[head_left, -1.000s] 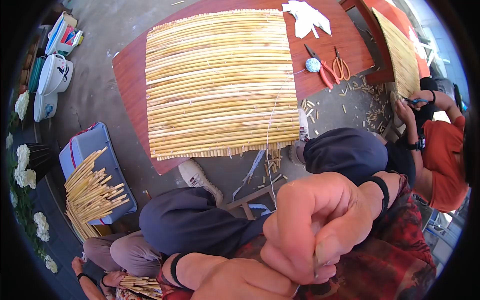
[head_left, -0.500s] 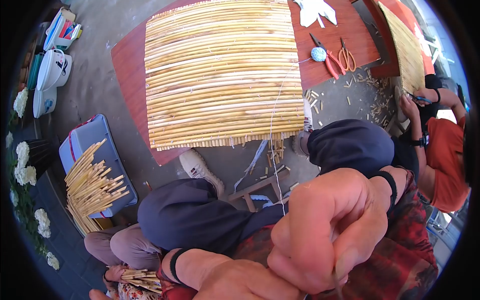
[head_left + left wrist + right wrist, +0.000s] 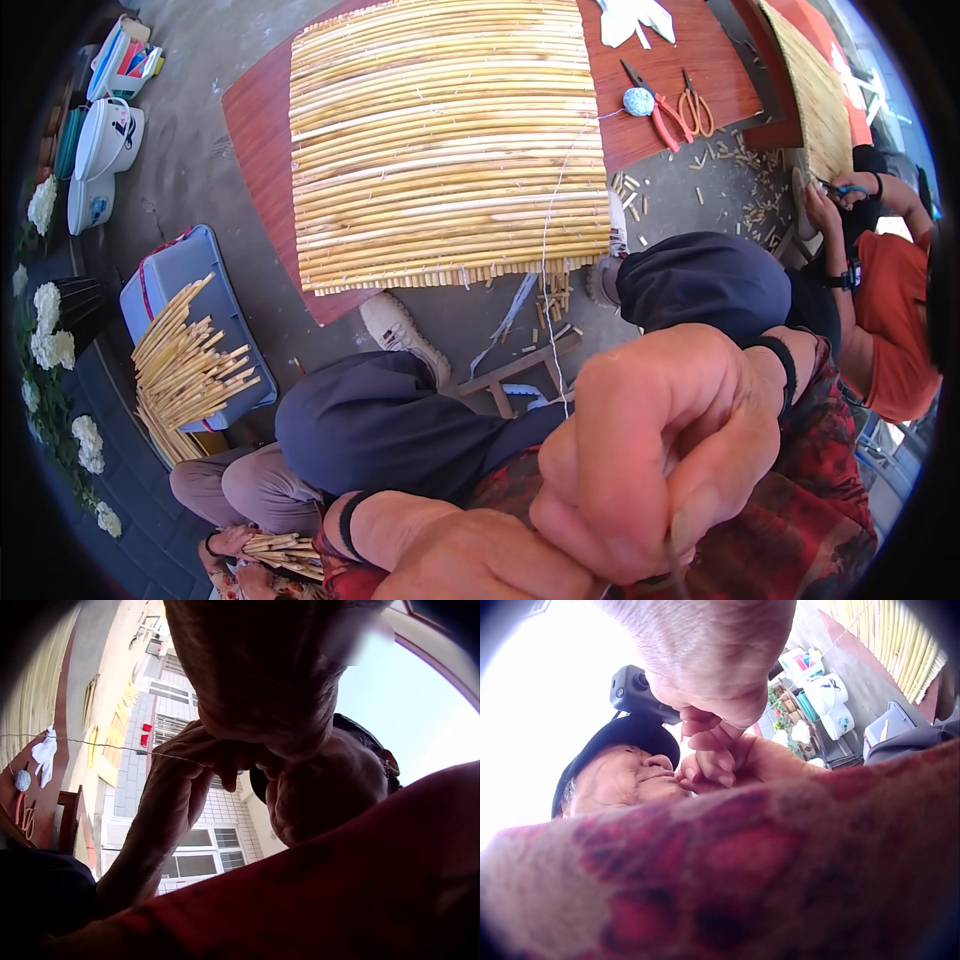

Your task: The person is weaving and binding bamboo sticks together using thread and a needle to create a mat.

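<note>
Thread (image 3: 546, 262): I see it taut from reed mat (image 3: 440, 140) up to my hands
Right hand (image 3: 660, 450): pinches thread; left hand (image 3: 480, 560): curled, touching right; grip unclear

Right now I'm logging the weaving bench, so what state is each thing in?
Right hand: curled, pinching the string.
Left hand: fingers hidden, grip unclear.
String: taut, running up to the mat.
Reed mat: flat on the table.
String ball: resting on table.
Pliers: lying closed.
Scissors: lying closed.
</note>
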A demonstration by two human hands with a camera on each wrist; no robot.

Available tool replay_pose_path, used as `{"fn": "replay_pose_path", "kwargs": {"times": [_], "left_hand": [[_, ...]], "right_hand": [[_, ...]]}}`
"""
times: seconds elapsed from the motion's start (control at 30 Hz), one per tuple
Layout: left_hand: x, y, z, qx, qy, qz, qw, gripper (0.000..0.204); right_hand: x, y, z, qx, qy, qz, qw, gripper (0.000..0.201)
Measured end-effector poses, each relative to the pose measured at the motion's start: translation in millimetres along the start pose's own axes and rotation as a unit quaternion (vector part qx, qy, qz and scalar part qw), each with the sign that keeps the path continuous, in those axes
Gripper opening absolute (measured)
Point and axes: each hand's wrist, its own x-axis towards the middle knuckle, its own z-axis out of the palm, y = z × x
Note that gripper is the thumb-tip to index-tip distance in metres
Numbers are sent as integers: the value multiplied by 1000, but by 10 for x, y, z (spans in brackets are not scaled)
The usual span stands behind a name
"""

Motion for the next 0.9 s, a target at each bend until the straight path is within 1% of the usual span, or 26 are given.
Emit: {"fn": "replay_pose_path", "kwargs": {"times": [0.07, 0.1, 0.13, 0.17, 0.2, 0.23, 0.27, 0.3, 0.37, 0.4, 0.43, 0.47, 0.5, 0.57, 0.6, 0.63, 0.67, 0.7, 0.77, 0.8, 0.83, 0.87, 0.9], "left_hand": [[-1, -76, 13, 5, -1, 77, 997, 6], [18, -12, -2, 4, -1, 76, 997, 6], [54, 108, -31, -4, -21, -27, 999, 6], [68, 174, -46, -12, -39, -130, 991, 6], [38, 94, -25, -13, -37, -131, 991, 6], [-11, -55, 13, -7, -12, -4, 1000, 6], [-41, -133, 34, -1, 14, 123, 992, 6], [-41, -124, 32, -1, 15, 123, 992, 6], [-29, -68, 13, -9, -1, 57, 998, 6], [-13, -3, -19, -10, 0, 56, 998, 6], [10, 83, -63, -17, -30, -10, 999, 6], [18, 128, -82, -23, -60, -76, 995, 6], [6, 125, -62, -23, -59, -75, 995, 6], [-9, 95, 2, 15, -8, -36, 999, 5], [-3, 15, 17, 16, -9, -35, 999, 5], [12, -115, 14, 2, -7, 59, 998, 6], [22, -179, 11, -12, -5, 152, 988, 6], [19, -154, 8, -9, -7, 153, 988, 6], [14, -81, -11, -13, -22, 105, 994, 6], [23, -96, -41, -11, -24, 106, 994, 6], [29, -154, -99, -16, -65, 134, 989, 5], [11, -198, -151, -21, -103, 160, 981, 6], [-7, -194, -351, -33, -157, 117, 980, 6]], "right_hand": [[-1, 2, 18, 5, 9, 1, 1000, 17], [-2, -2, 33, 9, 19, 2, 1000, 17], [-1, -15, 52, 9, 19, 1, 1000, 17], [-4, -28, 73, -52, 34, 6, 998, 18], [-8, -36, 83, -113, 49, 11, 992, 20], [-21, -15, 80, -113, 50, 12, 992, 20], [-38, 29, 77, -96, 56, -4, 994, 21], [-40, 51, 76, -80, 63, -20, 995, 21], [-10, 4, 126, -66, 67, -13, 996, 21], [6, -13, 142, -50, 70, -6, 996, 21], [5, -12, 123, -50, 70, -6, 996, 21], [-5, -6, 85, -19, 54, -3, 998, 18], [-15, 2, 54, 12, 38, -1, 999, 18], [-13, 8, 14, 21, 23, 8, 999, 18], [-11, 10, 6, 30, 8, 14, 999, 18], [-14, 9, 11, 29, 6, 14, 999, 18], [-22, 14, 20, 17, 7, 12, 1000, 18], [-21, 23, 26, 8, 7, 10, 1000, 19], [-3, 31, 55, 2, 8, 7, 1000, 18], [3, 32, 69, -6, 14, 3, 1000, 18], [13, 25, 55, -6, 11, 3, 1000, 18], [20, 19, 24, -34, 40, -1, 999, 16], [17, -11, 6, -76, 65, -12, 995, 15]]}}
